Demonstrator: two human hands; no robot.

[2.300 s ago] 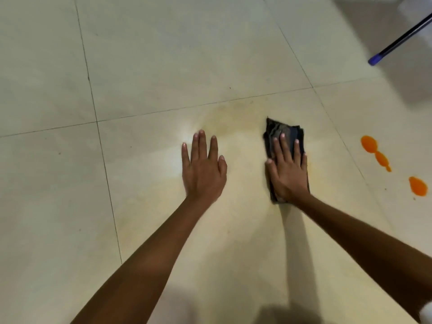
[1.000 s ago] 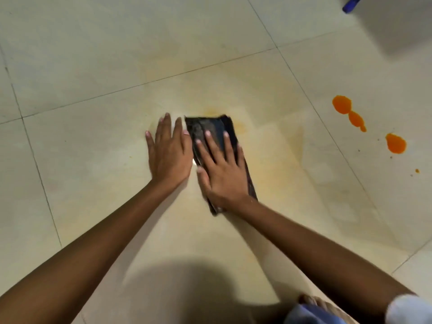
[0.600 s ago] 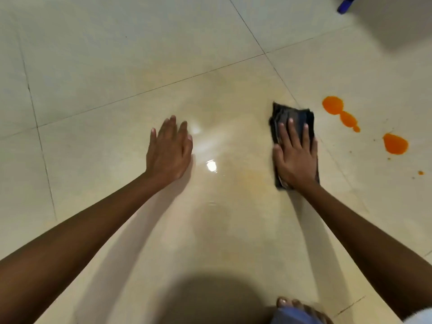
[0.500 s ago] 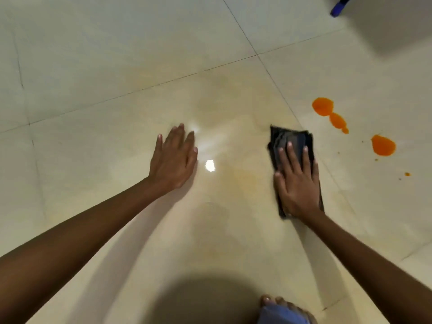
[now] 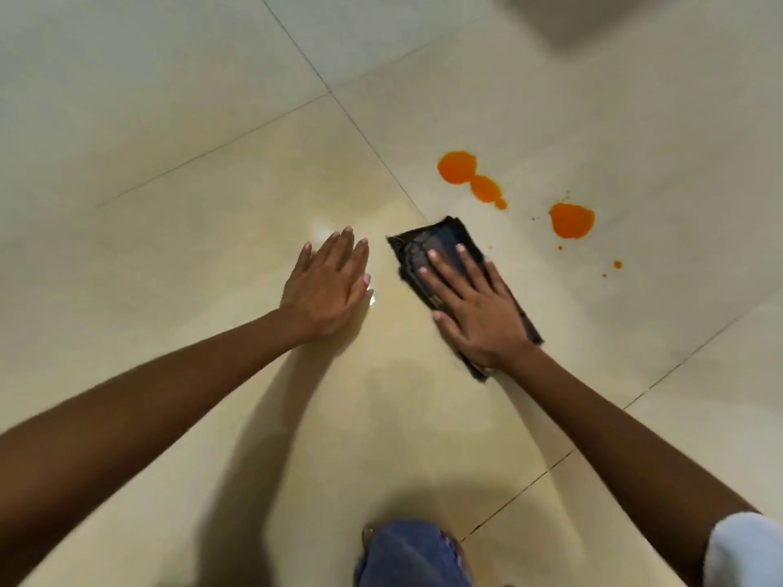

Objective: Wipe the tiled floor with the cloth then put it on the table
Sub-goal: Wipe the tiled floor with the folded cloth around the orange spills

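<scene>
Left hand (image 5: 326, 286): flat on the floor (image 5: 169, 120), palm down, fingers straight and close together, pointing to about 1 o'clock. It holds nothing. The forearm comes in from the frame's 8 o'clock.
Right hand (image 5: 474, 311): palm down on the cloth (image 5: 440, 237), fingers straight and slightly spread, pointing to about 11 o'clock. It presses the cloth flat, and no finger curls round it. The forearm comes in from 4 o'clock.
Cloth: dark and folded into a rough oblong. It lies on the tile under the right hand, long side running from 11 to 5 o'clock, its far end at a tile joint.
Hands: near each other but apart, the left at the cloth's 9 o'clock.
Spills: a chain of joined orange blobs (image 5: 456, 167) lies at the cloth's 1 o'clock and a round orange blob (image 5: 571, 220) at its 2 o'clock. Both are clear of the cloth, with small specks around them.
Hidden: the hand covers the cloth's middle, so only its far end, right edge and near corner show.
Cut off: a knee in blue jeans (image 5: 406, 552) at 6 o'clock and a pale sleeve (image 5: 745, 548) at the 4 o'clock corner.
Hard to make out: the cloth's fabric is blurred. A bright glint (image 5: 372, 298) sits beside the left thumb.
</scene>
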